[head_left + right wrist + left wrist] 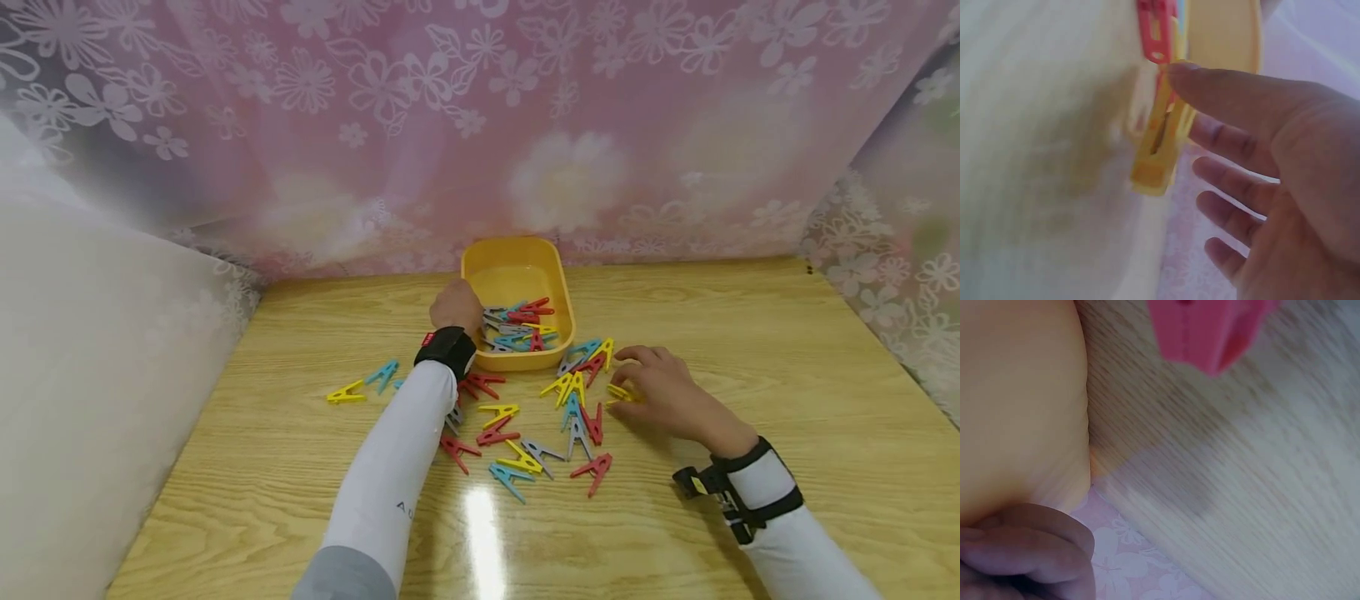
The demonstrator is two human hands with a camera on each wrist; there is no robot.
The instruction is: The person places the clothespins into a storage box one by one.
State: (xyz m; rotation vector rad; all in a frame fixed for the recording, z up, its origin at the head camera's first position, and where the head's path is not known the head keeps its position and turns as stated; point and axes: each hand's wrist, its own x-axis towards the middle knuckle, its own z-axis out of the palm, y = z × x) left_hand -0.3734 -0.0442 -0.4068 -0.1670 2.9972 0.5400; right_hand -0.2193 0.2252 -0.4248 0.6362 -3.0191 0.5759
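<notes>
Your left hand (455,306) was at the yellow tray's (517,260) nine o'clock rim, fingers curled; whether they pinched a clothespin, I could not tell. In the left wrist view its fingers (1029,550) bunched beside the tray wall, with a red peg blurred above. Your right hand (663,392) lay relaxed on the table (787,350), fingers spread, the thumb touching a yellow clothespin (1161,147) near the loose pile (540,425).

To do this well, you needed to take one peg at a time by its long sides and lift it clear before crossing the rim. The tray held a heap of pegs toward its six o'clock end; its twelve o'clock half was bare, so that looked the better place to drop. Curtains closed the table at twelve, nine and three o'clock. Open board lay toward four o'clock.
</notes>
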